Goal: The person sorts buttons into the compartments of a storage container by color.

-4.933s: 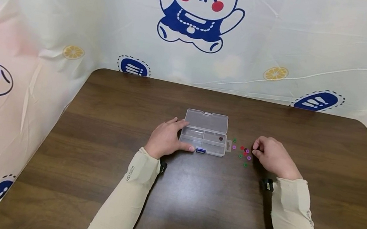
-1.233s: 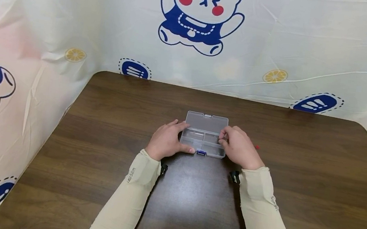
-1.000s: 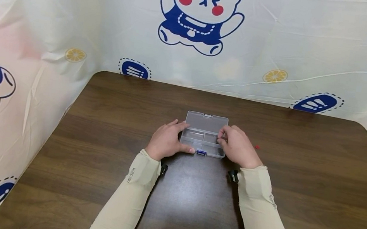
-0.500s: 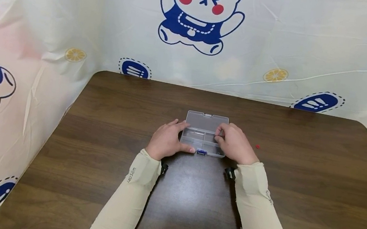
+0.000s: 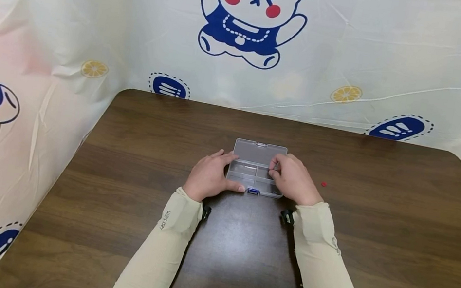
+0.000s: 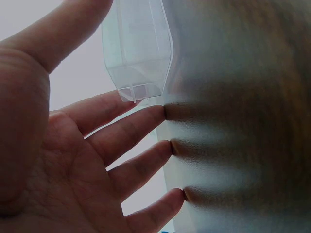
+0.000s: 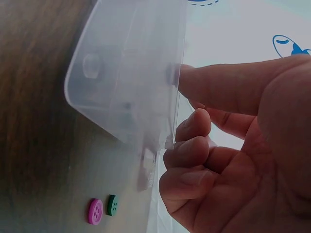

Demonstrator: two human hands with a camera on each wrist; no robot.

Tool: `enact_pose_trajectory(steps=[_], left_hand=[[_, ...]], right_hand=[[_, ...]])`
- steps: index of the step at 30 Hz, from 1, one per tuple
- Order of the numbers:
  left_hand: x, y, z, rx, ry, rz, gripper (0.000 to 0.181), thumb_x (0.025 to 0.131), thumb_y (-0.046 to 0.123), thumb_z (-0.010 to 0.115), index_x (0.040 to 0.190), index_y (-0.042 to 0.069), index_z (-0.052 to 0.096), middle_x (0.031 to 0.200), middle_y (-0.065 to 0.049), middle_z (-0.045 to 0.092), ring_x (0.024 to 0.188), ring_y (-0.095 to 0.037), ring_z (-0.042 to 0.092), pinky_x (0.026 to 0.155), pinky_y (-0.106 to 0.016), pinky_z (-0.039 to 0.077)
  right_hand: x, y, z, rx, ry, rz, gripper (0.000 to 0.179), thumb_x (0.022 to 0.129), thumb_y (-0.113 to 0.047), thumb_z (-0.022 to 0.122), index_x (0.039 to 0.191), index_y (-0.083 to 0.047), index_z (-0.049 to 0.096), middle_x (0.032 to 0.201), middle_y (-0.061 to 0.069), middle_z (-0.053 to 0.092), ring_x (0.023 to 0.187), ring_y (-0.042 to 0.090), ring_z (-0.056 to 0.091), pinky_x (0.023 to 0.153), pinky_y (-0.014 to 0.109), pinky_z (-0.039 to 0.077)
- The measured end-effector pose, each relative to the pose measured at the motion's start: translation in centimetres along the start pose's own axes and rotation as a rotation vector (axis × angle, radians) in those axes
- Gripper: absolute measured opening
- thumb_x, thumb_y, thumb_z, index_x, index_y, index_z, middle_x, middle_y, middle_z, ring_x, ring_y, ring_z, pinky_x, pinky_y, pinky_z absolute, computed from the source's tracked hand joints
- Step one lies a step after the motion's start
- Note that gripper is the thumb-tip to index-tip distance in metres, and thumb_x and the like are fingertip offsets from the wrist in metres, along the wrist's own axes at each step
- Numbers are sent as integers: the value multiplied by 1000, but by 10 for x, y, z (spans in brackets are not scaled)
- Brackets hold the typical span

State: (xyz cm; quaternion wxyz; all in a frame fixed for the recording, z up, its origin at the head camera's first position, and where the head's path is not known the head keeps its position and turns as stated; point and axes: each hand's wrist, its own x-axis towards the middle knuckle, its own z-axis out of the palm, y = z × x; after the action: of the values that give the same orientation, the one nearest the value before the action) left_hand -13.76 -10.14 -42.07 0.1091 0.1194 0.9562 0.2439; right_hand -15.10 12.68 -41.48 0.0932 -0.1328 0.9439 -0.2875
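Note:
A clear plastic compartment box (image 5: pixel 231 182) lies on the table with its lid (image 5: pixel 260 153) raised at the back and a blue-looking latch (image 5: pixel 253 191) in front. My left hand (image 5: pixel 210 175) grips its left end, thumb at the front edge and index finger farther back; in the left wrist view, other fingertips touch the tabletop. Over the back right compartment, my right hand (image 5: pixel 295 178) has its fingers bent, thumb and index close together. Whether something sits between those tips is hidden. In the right wrist view, a pink button (image 7: pixel 95 211) lies beside a green button (image 7: pixel 112 205).
A red button (image 5: pixel 323 183) is on the brown wooden table (image 5: pixel 380 209), right of my right hand. Any buttons under that hand are hidden in the head view. A printed curtain (image 5: pixel 329 40) hangs behind the table.
From the scattered buttons, my right hand has moved left to the box; over the last second it has shifted slightly farther left inside. My left hand stays on the box.

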Motion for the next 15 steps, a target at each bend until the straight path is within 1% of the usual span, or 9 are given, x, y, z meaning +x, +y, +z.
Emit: enact_pose_trajectory(steps=[9,15], left_hand=[[1,1,0,-6,-6,-1,89,73,51,87,146,12,55,151,-7,50,147,-30,34,117,-54,30],[1,0,0,-9,-4,-2,88,73,51,87,145,12,55,150,-8,51,147,-30,35,117,-53,30]], right_hand=[[-1,0,-2,13,-7,9,4,96,-7,66,99,-4,65,93,10,57,83,25,54,74,39,48],[-3,1,-5,14,-15,17,4,97,-7,64,100,-5,65,97,12,58,83,26,54,74,38,48]])
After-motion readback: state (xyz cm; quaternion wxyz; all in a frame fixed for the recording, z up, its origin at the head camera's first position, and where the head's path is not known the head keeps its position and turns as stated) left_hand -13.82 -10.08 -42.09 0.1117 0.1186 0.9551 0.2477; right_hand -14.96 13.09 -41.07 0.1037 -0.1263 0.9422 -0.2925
